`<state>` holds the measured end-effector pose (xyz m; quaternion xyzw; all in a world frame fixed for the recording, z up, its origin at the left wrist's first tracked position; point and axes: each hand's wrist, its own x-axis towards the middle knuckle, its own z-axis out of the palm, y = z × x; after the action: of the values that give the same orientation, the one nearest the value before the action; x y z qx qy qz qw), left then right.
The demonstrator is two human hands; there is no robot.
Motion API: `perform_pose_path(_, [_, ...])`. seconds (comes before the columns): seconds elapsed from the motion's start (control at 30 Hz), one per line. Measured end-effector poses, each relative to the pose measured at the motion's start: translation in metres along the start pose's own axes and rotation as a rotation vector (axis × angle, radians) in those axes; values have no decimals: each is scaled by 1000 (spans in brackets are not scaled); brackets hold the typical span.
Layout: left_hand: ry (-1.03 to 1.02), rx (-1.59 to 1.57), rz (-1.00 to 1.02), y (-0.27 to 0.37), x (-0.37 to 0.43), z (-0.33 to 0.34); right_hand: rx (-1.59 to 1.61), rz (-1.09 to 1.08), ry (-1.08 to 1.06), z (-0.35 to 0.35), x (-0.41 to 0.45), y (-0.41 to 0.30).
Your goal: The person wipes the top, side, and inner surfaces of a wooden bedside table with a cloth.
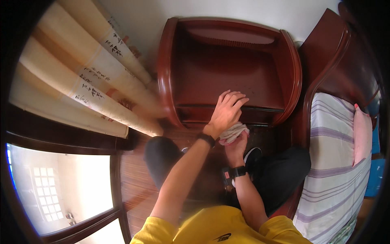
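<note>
A dark red wooden nightstand (227, 70) with raised curved sides stands before me against a wall. My left hand (227, 109) is over its front edge, fingers slightly bent and apart, with nothing in them. Whether its fingertips touch the wood, I cannot tell. Just below, my right hand (237, 148) grips a crumpled whitish cloth (234, 133) with pinkish-red edges, in front of the nightstand. Part of the cloth lies behind my left wrist. Small dark specks or drops show on the nightstand's top near my left fingers. Each wrist wears a black band.
Cream curtains (91, 79) with printed characters hang close on the left, above a dark-framed glass pane (67, 189). On the right stands a wooden bed (323, 70) with a striped sheet (326, 183) and a pink pillow (362, 137). My bent knees flank the wooden floor (140, 183).
</note>
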<state>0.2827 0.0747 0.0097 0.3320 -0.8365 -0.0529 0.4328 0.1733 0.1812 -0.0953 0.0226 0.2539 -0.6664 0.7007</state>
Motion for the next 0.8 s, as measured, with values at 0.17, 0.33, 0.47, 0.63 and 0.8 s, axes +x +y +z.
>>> perform_pose_path(0.17, [106, -19, -179, 6, -22, -28, -169, -160, -160, 61, -12, -21])
perform_pose_path(0.33, [46, -431, -667, -1, -37, -44, -42, -89, -254, 95, -6, -28])
perform_pose_path(0.47, [-66, -976, -1002, -16, -56, -65, 23, -20, -247, 123, -12, -27])
perform_pose_path(0.63, [-560, -1155, -1055, -24, -60, -81, 74, 98, -171, 134, -23, -31])
perform_pose_path(0.8, [-224, -1382, -910, -34, -75, -73, 22, 179, -207, 125, -12, -39])
